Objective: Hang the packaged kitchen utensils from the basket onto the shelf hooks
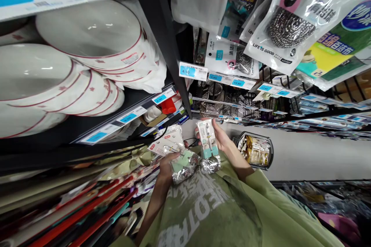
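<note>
Shop shelves [164, 19], packets [210, 139] in both hands' fingers [173, 156].

Surface finish: glossy bowls, clear plastic, matt cloth
The stacked bowls [89, 29] show smooth, glossy white glaze; the handheld packets [209, 146] are shiny, crinkled clear plastic over printed inserts; the scourer [290, 27] is coarse, coiled bright metal; the green shirt [208, 212] is matt cloth.
</note>
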### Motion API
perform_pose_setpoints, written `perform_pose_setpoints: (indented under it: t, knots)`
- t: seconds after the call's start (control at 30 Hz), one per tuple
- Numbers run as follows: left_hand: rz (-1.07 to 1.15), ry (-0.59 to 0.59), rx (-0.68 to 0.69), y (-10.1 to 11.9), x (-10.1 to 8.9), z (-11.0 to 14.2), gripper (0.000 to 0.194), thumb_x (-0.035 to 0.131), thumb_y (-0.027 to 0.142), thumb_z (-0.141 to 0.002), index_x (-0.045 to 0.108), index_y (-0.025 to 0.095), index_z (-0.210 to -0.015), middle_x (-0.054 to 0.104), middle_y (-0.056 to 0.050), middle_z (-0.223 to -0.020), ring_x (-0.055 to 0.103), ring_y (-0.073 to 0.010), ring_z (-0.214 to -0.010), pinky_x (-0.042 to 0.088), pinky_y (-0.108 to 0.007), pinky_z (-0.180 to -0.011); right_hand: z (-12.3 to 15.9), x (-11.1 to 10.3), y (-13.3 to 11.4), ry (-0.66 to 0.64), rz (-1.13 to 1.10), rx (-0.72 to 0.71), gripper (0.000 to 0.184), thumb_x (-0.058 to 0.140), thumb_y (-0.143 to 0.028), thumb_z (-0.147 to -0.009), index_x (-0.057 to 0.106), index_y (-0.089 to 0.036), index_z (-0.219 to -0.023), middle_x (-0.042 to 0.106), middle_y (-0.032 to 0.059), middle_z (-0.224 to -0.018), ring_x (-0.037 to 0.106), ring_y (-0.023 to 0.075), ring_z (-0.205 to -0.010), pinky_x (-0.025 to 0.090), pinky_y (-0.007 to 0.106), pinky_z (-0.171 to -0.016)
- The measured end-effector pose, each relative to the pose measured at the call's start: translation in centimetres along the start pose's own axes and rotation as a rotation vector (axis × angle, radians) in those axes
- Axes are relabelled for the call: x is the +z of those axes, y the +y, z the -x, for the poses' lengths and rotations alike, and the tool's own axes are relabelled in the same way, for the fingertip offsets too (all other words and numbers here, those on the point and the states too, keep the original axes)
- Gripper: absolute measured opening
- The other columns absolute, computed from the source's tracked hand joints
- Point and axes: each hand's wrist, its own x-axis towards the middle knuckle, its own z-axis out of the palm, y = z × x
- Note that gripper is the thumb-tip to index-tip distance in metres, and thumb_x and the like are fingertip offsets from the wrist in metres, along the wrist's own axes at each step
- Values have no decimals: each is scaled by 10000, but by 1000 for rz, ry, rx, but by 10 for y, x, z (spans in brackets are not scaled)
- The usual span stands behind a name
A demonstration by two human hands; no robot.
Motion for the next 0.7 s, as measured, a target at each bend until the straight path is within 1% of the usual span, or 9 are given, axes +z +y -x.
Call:
perform_pose_setpoints:
  t: [0.1,0.17,0.27,0.37,0.47,0.57,0.7]
  knots:
    - [1,-15,-6,2,0,2,322,761,241,-626,767,227,-948,827,-41,-934,764,-348,-949,579,-361,-712,1,5,-2,-20,-2,-17,493,714,-619,-867,610,-201,-1107,766,59,-934,741,227,-806,645,375,-665]
    - [12,-24,-14,2,1,2,347,778,238,-625,766,270,-970,832,-25,-963,762,-340,-963,576,-357,-707,3,8,-4,-4,11,-36,503,758,-572,-846,568,-234,-1167,769,39,-955,749,221,-774,650,383,-660]
    - [48,0,-18,0,1,1,408,794,248,-603,756,295,-1007,832,-19,-957,759,-341,-944,575,-365,-688,5,13,-5,48,21,-47,474,795,-532,-821,519,-270,-1103,772,5,-943,758,210,-746,655,375,-652]
    - [84,10,-14,-1,3,-1,464,805,249,-563,748,250,-1023,820,-32,-900,758,-341,-893,575,-369,-682,6,15,-7,72,43,-51,456,804,-524,-803,519,-262,-1044,773,3,-905,767,217,-739,655,357,-633]
    - [99,-6,-6,0,8,-4,485,817,249,-518,744,196,-995,801,-42,-855,757,-329,-841,572,-355,-682,4,13,-9,106,67,-63,437,811,-517,-784,544,-253,-1009,765,0,-851,766,224,-704,632,320,-558]
    - [104,4,-17,0,11,-4,442,815,264,-512,741,177,-940,785,-37,-805,754,-310,-785,567,-342,-664,2,11,-8,156,69,-86,426,821,-518,-766,549,-259,-967,751,-18,-799,752,217,-639,591,287,-480]
    - [119,148,-68,-7,10,5,374,817,236,-426,721,176,-782,728,-4,-635,737,-301,-681,545,-328,-582,12,11,2,203,83,-111,453,840,-554,-746,579,-241,-944,715,-38,-697,709,193,-530,568,272,-455]
